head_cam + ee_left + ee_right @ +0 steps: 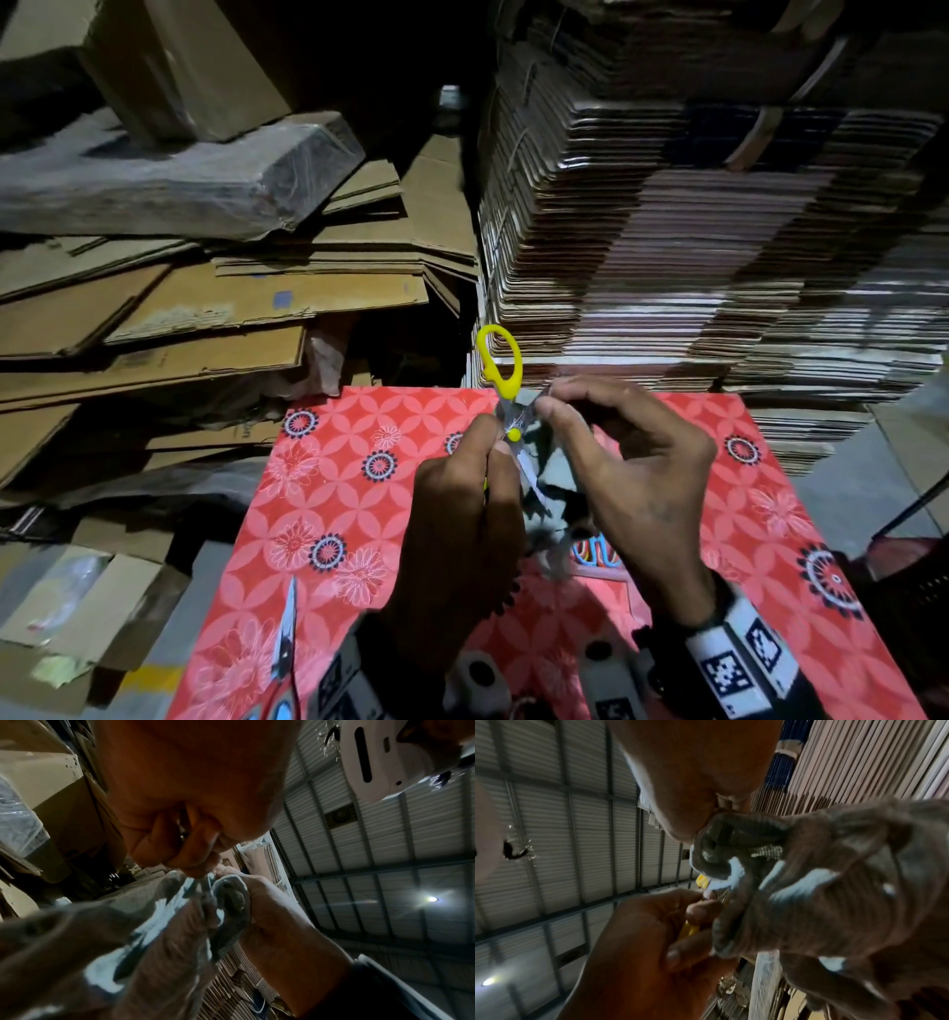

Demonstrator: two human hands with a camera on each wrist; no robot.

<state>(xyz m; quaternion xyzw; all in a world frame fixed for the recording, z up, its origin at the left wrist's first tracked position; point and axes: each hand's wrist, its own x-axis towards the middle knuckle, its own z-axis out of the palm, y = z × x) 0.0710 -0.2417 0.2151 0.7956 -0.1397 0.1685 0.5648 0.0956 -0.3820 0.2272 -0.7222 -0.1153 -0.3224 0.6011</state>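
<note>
Over a red flower-patterned sheet (334, 488) my left hand (490, 437) grips a pair of yellow-handled scissors (500, 360), one handle loop sticking up and away from me. My right hand (544, 406) pinches a grey and white cloth (557, 514) against the scissors near their yellow pivot; the rest of the cloth hangs under that hand. In the left wrist view the cloth (154, 933) fills the lower left, bunched between the left hand (192, 811) and the right hand (277, 912). The right wrist view shows the cloth (821, 892) and bits of yellow handle (702, 881) by the left hand (641, 953).
A second pair of scissors (285, 637) lies on the sheet at the lower left. Flattened cardboard (205, 308) is piled to the left, and a tall stack of folded cartons (693, 231) rises just behind the sheet on the right. A dark red object (904, 565) stands at the right edge.
</note>
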